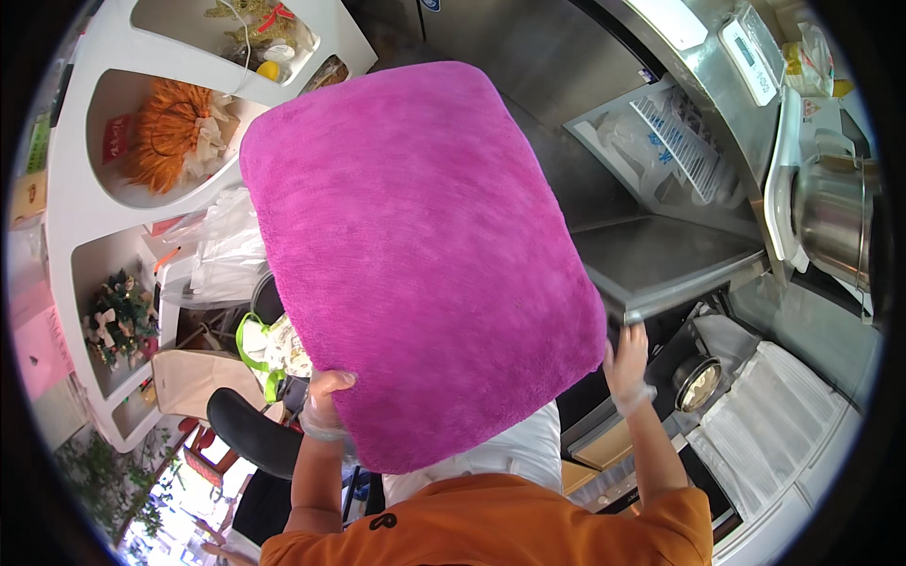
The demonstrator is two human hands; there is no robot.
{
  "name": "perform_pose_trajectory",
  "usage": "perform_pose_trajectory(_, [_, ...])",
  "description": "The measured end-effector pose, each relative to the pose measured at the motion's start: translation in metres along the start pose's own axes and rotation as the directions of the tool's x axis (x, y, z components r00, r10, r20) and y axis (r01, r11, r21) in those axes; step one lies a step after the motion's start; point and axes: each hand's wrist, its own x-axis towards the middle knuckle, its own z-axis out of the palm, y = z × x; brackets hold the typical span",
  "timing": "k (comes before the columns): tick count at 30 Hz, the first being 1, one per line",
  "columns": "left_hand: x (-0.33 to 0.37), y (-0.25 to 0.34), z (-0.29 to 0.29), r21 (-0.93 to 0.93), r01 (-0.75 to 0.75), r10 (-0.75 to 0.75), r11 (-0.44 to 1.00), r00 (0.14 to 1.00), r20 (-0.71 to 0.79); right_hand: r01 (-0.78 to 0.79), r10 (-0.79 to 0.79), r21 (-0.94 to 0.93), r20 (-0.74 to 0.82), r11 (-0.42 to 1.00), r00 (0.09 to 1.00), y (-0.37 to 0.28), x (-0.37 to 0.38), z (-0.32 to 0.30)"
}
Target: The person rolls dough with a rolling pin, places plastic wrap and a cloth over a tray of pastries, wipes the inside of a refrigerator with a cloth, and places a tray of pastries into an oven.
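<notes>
A large plush magenta towel (425, 255) with rounded corners fills the middle of the view, spread flat in front of me. My left hand (327, 394) is closed on its lower left edge, thumb lying on top. Beside the towel's lower right corner is my right hand (628, 370), its fingers stretched up toward the edge of an open steel fridge door (675, 255). Whether the fingertips press on that door edge I cannot tell. Both hands have clear plastic around the wrists. Much of what lies behind the towel is hidden.
White shelving (85, 212) with rounded niches stands at left, holding an orange decoration (173, 137). A black stool seat (250, 432) is close to my left forearm. At right are a steel pot (835, 222), a scale (748, 61) and a round pan (698, 382); a wire rack (681, 146) shows inside the fridge.
</notes>
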Motion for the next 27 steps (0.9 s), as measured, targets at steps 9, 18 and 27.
perform_pose_trajectory(9, [0.045, 0.007, 0.045, 0.141, 0.232, -0.254, 0.962, 0.953, 0.165, -0.388, 0.658, -0.532, 0.616, 0.753, 0.433, 0.026, -0.07, -0.04])
perform_pose_trajectory(18, [0.133, -0.084, 0.065, 0.368, 0.255, -0.401, 0.894, 0.821, 0.406, -0.667, 0.38, 0.725, 0.673, -0.171, 0.635, 0.047, -0.042, 0.094])
perform_pose_trajectory(27, [0.241, -0.141, 0.149, 0.541, 0.243, -0.52, 0.806, 0.727, 0.449, -0.222, 0.382, 0.704, 0.59, -0.675, 0.711, 0.129, -0.049, 0.166])
